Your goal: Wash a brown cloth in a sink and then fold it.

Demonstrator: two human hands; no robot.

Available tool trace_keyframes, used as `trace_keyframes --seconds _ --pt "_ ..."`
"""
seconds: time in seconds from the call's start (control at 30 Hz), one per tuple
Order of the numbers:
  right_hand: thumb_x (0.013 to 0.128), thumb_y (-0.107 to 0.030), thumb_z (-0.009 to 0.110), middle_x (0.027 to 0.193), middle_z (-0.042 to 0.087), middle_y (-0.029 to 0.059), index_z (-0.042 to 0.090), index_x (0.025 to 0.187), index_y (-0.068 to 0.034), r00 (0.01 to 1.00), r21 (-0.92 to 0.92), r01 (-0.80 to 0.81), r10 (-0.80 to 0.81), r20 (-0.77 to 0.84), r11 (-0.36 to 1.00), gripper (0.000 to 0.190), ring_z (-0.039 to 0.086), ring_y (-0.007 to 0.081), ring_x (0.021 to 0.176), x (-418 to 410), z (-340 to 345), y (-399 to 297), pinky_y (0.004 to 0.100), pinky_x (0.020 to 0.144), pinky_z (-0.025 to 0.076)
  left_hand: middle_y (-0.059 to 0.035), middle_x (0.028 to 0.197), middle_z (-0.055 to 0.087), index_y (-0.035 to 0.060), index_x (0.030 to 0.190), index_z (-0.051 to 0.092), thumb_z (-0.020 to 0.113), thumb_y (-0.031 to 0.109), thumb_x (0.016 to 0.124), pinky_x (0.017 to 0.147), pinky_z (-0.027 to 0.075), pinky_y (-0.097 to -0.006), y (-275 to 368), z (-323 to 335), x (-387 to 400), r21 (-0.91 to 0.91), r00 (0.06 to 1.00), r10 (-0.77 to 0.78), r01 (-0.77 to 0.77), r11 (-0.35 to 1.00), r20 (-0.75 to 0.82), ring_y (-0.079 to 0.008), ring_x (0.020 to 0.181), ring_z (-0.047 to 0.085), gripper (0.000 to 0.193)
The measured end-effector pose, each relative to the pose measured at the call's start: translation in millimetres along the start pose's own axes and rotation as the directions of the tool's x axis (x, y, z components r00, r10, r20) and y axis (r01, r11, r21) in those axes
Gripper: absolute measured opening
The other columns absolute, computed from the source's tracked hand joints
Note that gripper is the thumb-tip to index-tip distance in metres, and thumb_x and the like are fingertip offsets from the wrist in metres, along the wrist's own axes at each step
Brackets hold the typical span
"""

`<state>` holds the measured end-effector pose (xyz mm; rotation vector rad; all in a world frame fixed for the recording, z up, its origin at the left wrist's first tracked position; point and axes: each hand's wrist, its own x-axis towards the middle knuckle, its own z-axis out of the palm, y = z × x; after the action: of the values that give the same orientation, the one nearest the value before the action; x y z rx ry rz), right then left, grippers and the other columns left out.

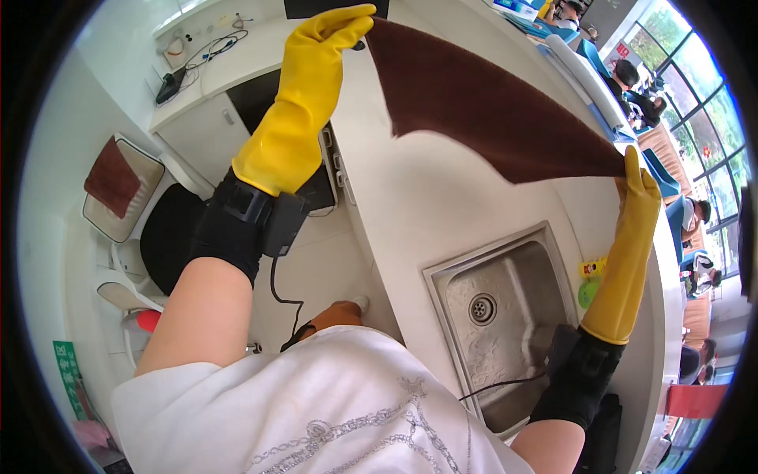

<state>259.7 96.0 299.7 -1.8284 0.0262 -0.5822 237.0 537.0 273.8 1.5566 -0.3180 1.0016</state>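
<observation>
A dark brown cloth (474,106) is stretched in the air above the white counter (379,178), its lower edge hanging in a curve. My left hand (331,29), in a long yellow rubber glove, grips one upper corner at the top of the view. At the right, my right hand (638,178), in a matching glove, pinches another corner between thumb and fingers. Black bands with small dark boxes and cables wrap both forearms. Below and to the left of my right hand lies a stainless steel sink (509,308) with a round drain (482,309).
A yellow bottle (592,268) and a green round item (588,292) are behind the sink. A chair (124,222) at the left bears a reddish-brown cloth (115,178). Cables (219,47) lie on the back desk. Several people sit beyond the counter, near the windows.
</observation>
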Motion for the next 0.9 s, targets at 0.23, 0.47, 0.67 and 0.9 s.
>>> trace_keyframes --seconds 0.23,0.47,0.67,0.9 --pt "0.085 -0.021 0.067 0.059 0.048 0.0031 0.063 0.077 0.0 0.967 -0.554 0.246 -0.159 0.201 0.796 0.023 0.045 0.0092 0.057 -117.8 7.7 96.9 0.0286 0.055 0.039 -0.0048 0.095 0.067 0.001 0.098 0.067 0.063 0.006 0.084 0.08 0.046 -0.0241 -27.5 -42.3 -123.8 -0.039 0.845 -0.521 0.528 0.848 0.117 -0.0116 0.087 0.06 0.015" --pt "0.086 -0.019 0.067 0.078 0.06 -0.0042 0.068 0.088 0.001 0.789 -0.168 -0.532 0.558 0.258 0.83 0.02 0.051 0.005 0.073 -258.7 -5.6 148.2 0.0209 0.068 0.041 -0.0061 0.091 0.069 0.0014 0.095 0.068 0.065 0.002 0.08 0.089 0.045 -0.0278 -31.6 -79.5 -239.7 0.161 0.444 -0.862 0.858 0.488 0.245 -0.014 0.091 0.061 0.015" --pt "0.085 -0.019 0.069 0.073 0.056 -0.0055 0.067 0.082 -0.001 0.74 -0.149 -0.61 0.627 0.244 0.778 0.018 0.046 0.004 0.069 -242.9 -12.7 125.6 0.0212 0.063 0.038 -0.0078 0.094 0.069 0.0007 0.095 0.069 0.064 0.002 0.078 0.091 0.042 -0.0302 -16.7 -83.9 -214.6 0.127 0.541 -0.818 0.813 0.568 0.195 -0.0171 0.091 0.062 0.017" --pt "0.083 -0.036 0.069 0.059 0.037 -0.0053 0.05 0.061 -0.009 0.841 -0.331 -0.469 0.529 0.116 0.819 0.039 0.03 0.0072 0.056 -96.3 50.0 131.1 0.0264 0.052 0.025 -0.0057 0.09 0.068 -0.0001 0.099 0.067 0.064 0.013 0.083 0.08 0.044 -0.0239 -95.9 -12.5 -130.6 0.007 0.651 -0.729 0.745 0.667 0.212 -0.0116 0.087 0.061 0.02"
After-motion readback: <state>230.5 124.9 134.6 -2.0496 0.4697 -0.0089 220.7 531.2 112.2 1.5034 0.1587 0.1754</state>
